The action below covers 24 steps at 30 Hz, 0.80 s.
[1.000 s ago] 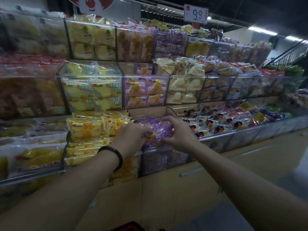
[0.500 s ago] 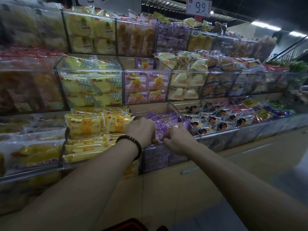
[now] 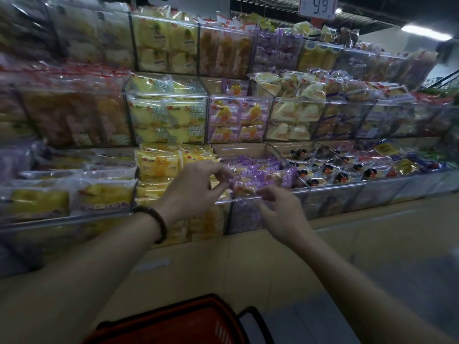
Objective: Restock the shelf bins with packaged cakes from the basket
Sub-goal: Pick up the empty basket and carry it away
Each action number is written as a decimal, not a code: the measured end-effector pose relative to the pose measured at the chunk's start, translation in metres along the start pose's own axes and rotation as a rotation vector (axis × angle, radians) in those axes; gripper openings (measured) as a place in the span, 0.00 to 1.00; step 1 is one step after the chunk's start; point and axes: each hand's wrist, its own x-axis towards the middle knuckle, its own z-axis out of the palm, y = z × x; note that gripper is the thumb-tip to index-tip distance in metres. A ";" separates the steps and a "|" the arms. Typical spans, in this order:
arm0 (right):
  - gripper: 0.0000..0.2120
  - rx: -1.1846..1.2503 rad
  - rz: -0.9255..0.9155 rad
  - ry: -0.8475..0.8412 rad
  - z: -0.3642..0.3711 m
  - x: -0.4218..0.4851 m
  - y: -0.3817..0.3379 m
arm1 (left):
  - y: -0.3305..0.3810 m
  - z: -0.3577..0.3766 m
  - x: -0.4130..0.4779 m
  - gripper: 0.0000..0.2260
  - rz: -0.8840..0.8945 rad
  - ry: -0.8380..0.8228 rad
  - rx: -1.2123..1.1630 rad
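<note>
A: Left hand point(image 3: 196, 187) at the front of the clear bin point(image 3: 248, 200), fingers half curled, tips against the left edge of the front packet point(image 3: 246, 188). Pinching it or only touching?

B: Cannot tell; too blurred there. Right hand point(image 3: 280, 214) just below the bin's front rim, fingers loosely bent, tips at the rim, nothing held.

A: And the rest of the stock?

B: Purple packaged cakes point(image 3: 258, 171) heaped in that same bin, between the yellow packets point(image 3: 159, 165) on the left and the black-and-red topped cakes point(image 3: 323, 170) on the right. Red basket point(image 3: 198, 324) low down, well apart from the shelf, with no view into it from here.

A: Step in hand, probably: squaring up the front row.

B: Then press lightly. Thin film over soft cake, likely easy to crush. Nudge from both ends together, flat, label up.

A: Keep the packet behind the rim, not perched on it. Otherwise, likely to slide off to the floor.

B: Mind the dividers too. No purple spilling over into the yellow side.

A: After that, down to the basket for the next handful.
</note>
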 end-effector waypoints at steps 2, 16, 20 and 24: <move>0.05 0.141 0.038 -0.047 0.010 -0.034 -0.014 | 0.002 -0.015 -0.043 0.05 -0.022 -0.021 -0.057; 0.09 0.293 0.470 -0.441 0.209 -0.284 -0.020 | -0.134 0.025 -0.337 0.05 -0.621 -0.285 -0.023; 0.27 -0.117 0.275 -0.777 0.255 -0.335 -0.008 | -0.214 0.028 -0.404 0.19 -0.863 -0.388 0.130; 0.36 -0.375 0.147 -0.958 0.281 -0.377 0.001 | -0.241 0.032 -0.431 0.26 -0.993 -0.566 0.208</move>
